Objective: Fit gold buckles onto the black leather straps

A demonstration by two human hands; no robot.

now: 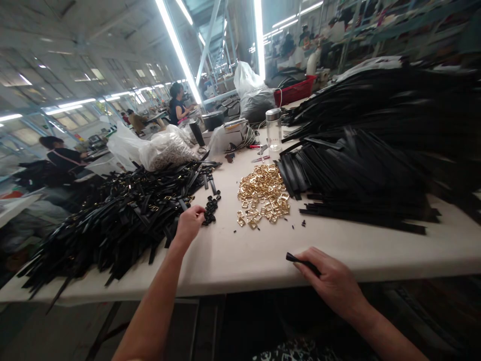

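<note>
As I inspect the station remotely through the head camera, the right hand (330, 276) is above the near edge of the bench (240, 263), its thumb and fingers pinching a folded black strap (300, 259). One end of this strap projects past the fingertips, pointing toward the middle of the bench; the remainder is partly covered by the hand. The left hand (189, 223) is at the near left side of a small heap of black loops (211, 208), fingers drawn together at its edge. I cannot tell whether a loop is between those fingertips.

Between the two sides, I record a spread pile of gold buckles (263, 188), dense at the back and looser toward the front, with a few dark bits lying near it. To the right of the buckles I note a stack of black strips (345, 170), laid roughly parallel. On the left lies a tangled mound of black straps with buckles (124, 215), gold metal visible among them, some ends overhanging the bench edge. Behind the buckles I find red-handled snips (261, 159) and an upright clear bottle (273, 131) with a metal lid.
</note>
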